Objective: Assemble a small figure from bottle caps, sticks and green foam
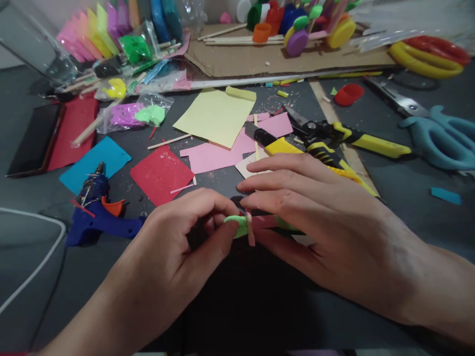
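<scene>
Between my two hands, near the table's front, is a small craft piece (251, 228) with a green rounded end, a pink strip wrapped across it and a pink stem running right. My left hand (185, 237) pinches the green end between thumb and fingers. My right hand (315, 212) holds the pink stem between its thumb and fingers, which cover part of it. Beyond the hands lie pink paper (218, 157), a pale yellow sheet (217, 116) and a red square (162, 173).
A blue glue gun (107, 217) and a phone (35, 138) lie left. Yellow-black pliers (378, 143), a cutter (278, 143) and teal-handled scissors (441, 133) are right. Cardboard (237, 62) with sticks and coloured pieces spans the back.
</scene>
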`<move>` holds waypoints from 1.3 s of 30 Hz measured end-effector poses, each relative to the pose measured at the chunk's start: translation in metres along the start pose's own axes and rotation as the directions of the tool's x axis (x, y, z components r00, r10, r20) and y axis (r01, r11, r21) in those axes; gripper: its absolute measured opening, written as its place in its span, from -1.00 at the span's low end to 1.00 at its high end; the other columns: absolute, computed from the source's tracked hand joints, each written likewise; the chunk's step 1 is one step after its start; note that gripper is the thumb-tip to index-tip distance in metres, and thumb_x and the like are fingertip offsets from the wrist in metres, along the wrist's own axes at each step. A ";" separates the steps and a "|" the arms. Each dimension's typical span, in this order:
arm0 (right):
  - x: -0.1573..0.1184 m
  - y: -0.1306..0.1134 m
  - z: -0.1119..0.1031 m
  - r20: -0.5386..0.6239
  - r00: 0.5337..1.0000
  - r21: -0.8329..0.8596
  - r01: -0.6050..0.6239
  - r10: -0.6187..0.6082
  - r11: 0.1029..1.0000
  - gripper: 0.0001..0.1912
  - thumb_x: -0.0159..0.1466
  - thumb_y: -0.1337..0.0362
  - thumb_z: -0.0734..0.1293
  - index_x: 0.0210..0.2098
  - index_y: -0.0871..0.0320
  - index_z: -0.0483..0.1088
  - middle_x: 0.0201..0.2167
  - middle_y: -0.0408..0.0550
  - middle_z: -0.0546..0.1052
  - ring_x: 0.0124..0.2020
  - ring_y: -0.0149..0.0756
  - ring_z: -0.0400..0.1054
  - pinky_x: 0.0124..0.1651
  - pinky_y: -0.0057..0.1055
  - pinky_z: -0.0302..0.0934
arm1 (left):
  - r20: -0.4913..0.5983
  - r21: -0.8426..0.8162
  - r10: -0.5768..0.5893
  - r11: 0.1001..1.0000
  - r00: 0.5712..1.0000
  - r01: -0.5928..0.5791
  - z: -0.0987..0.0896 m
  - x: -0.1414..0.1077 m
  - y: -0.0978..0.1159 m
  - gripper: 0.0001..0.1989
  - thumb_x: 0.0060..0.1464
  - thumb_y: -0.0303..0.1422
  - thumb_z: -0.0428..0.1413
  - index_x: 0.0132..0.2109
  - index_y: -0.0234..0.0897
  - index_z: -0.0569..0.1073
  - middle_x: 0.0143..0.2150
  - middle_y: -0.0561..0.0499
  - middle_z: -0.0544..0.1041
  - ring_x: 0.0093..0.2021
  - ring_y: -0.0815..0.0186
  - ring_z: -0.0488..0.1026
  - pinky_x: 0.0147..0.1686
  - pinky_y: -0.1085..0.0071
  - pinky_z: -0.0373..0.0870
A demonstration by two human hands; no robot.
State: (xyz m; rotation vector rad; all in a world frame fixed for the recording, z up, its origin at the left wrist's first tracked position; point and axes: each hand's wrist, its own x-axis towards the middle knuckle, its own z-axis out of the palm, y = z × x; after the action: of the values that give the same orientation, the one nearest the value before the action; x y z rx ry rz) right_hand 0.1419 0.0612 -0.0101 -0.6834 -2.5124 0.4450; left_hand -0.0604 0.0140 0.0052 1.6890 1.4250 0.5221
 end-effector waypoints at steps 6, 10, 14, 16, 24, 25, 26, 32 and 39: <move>0.001 -0.002 -0.001 -0.003 0.999 -0.016 -0.032 0.032 0.999 -0.90 0.35 0.33 0.26 -0.26 0.05 0.42 -0.12 -0.11 0.59 0.10 -0.19 0.39 0.21 -0.31 0.29 | -0.089 0.012 0.017 1.000 0.996 -0.016 0.002 0.001 0.000 -0.89 0.23 -0.38 0.12 -0.27 -0.14 0.53 -0.38 0.19 0.52 -0.41 0.49 0.45 -0.41 0.55 0.33; 0.001 -0.003 -0.002 0.014 0.999 -0.019 -0.032 0.033 0.999 -0.90 0.36 0.31 0.26 -0.26 0.09 0.43 -0.11 -0.09 0.58 0.11 -0.17 0.37 0.23 -0.30 0.27 | -0.108 -0.004 0.020 1.000 0.994 -0.021 0.004 0.003 -0.001 -0.87 0.20 -0.42 0.14 -0.31 -0.16 0.53 -0.42 0.20 0.49 -0.46 0.51 0.41 -0.44 0.55 0.31; 0.000 -0.002 -0.001 0.015 1.000 -0.036 -0.024 0.025 0.999 -0.89 0.37 0.28 0.25 -0.25 0.10 0.42 -0.09 -0.10 0.57 0.13 -0.15 0.36 0.23 -0.26 0.28 | -0.122 -0.023 0.013 1.000 0.992 -0.016 0.005 0.005 -0.001 -0.88 0.19 -0.41 0.15 -0.32 -0.15 0.53 -0.44 0.21 0.48 -0.47 0.52 0.39 -0.47 0.57 0.29; 0.000 -0.002 -0.001 0.013 1.000 -0.036 -0.025 0.025 0.999 -0.88 0.37 0.28 0.25 -0.26 0.11 0.42 -0.10 -0.09 0.57 0.13 -0.17 0.36 0.23 -0.29 0.26 | -0.118 -0.037 0.012 0.999 0.993 -0.017 0.005 0.004 -0.001 -0.89 0.18 -0.41 0.16 -0.31 -0.14 0.54 -0.43 0.21 0.48 -0.46 0.53 0.38 -0.47 0.58 0.29; -0.001 -0.003 -0.001 0.013 0.999 -0.010 -0.035 0.035 0.999 -0.88 0.37 0.30 0.25 -0.27 0.08 0.41 -0.11 -0.13 0.57 0.13 -0.19 0.36 0.22 -0.29 0.27 | -0.121 -0.022 0.030 0.999 0.992 -0.033 0.006 0.005 -0.001 -0.84 0.18 -0.44 0.15 -0.36 -0.13 0.53 -0.44 0.22 0.47 -0.46 0.53 0.38 -0.46 0.57 0.28; -0.001 -0.003 -0.001 0.015 0.999 -0.008 -0.032 0.032 0.999 -0.88 0.37 0.31 0.25 -0.27 0.09 0.42 -0.11 -0.11 0.57 0.13 -0.19 0.35 0.22 -0.31 0.26 | -0.124 -0.020 0.032 0.999 0.992 -0.034 0.006 0.005 -0.001 -0.84 0.18 -0.44 0.15 -0.36 -0.13 0.53 -0.44 0.22 0.47 -0.47 0.53 0.37 -0.46 0.58 0.28; 0.000 -0.003 0.000 0.017 0.999 -0.009 -0.031 0.031 0.999 -0.88 0.37 0.31 0.25 -0.27 0.10 0.42 -0.11 -0.10 0.57 0.13 -0.19 0.35 0.22 -0.32 0.25 | -0.126 -0.020 0.032 0.999 0.991 -0.035 0.005 0.005 -0.001 -0.84 0.18 -0.44 0.15 -0.37 -0.13 0.53 -0.45 0.22 0.47 -0.47 0.54 0.37 -0.46 0.58 0.28; 0.000 -0.002 0.000 0.002 1.000 -0.039 -0.012 0.012 0.999 -0.88 0.38 0.31 0.25 -0.24 0.16 0.43 -0.12 -0.06 0.58 0.11 -0.20 0.35 0.22 -0.28 0.27 | -0.098 -0.021 -0.011 1.000 0.995 0.009 0.003 0.003 -0.001 -0.91 0.16 -0.42 0.17 -0.27 -0.13 0.55 -0.42 0.22 0.49 -0.45 0.53 0.40 -0.46 0.61 0.30; 0.001 -0.002 0.001 -0.017 1.000 -0.050 0.013 -0.014 0.999 -0.90 0.37 0.36 0.28 -0.23 0.23 0.45 -0.15 -0.04 0.58 0.07 -0.22 0.36 0.20 -0.32 0.25 | -0.086 -0.051 0.001 0.999 0.996 -0.005 0.002 0.004 -0.003 -0.89 0.20 -0.40 0.14 -0.27 -0.12 0.56 -0.41 0.24 0.51 -0.44 0.57 0.40 -0.44 0.66 0.30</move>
State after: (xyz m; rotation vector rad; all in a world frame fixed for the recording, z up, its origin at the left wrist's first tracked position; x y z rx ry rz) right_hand 0.1398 0.0597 -0.0096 -0.6862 -2.5177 0.3715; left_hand -0.0591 0.0167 0.0010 1.6455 1.4580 0.6350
